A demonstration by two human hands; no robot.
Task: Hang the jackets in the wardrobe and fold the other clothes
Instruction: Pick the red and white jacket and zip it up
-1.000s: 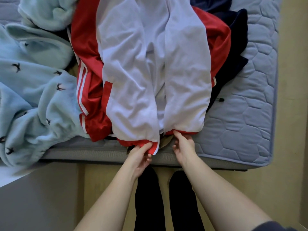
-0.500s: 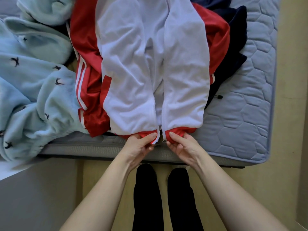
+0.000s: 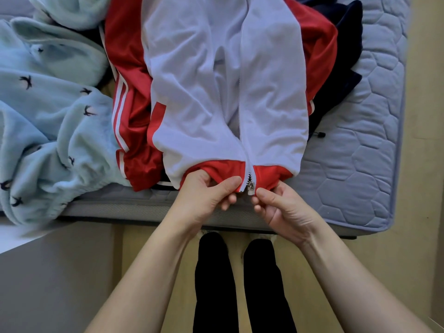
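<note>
Your white and red jacket [image 3: 204, 92] lies flat on the bed's quilted mattress [image 3: 360, 169], with its bottom edge at the near side. Your left hand [image 3: 204, 198] pinches the red hem [image 3: 223, 168] on one side of the little metal zipper slider [image 3: 250, 187]. Your right hand [image 3: 283, 210] pinches the other side. The cloth looks thin, soft, smooth and light, so it may slip and wrinkle. Hold the thicker hem close to the zipper, not the floppy front.

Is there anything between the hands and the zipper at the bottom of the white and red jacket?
Nothing visible. The left hand and right hand grip the jacket at its red bottom edge, one on each side of the zipper slider.
</note>
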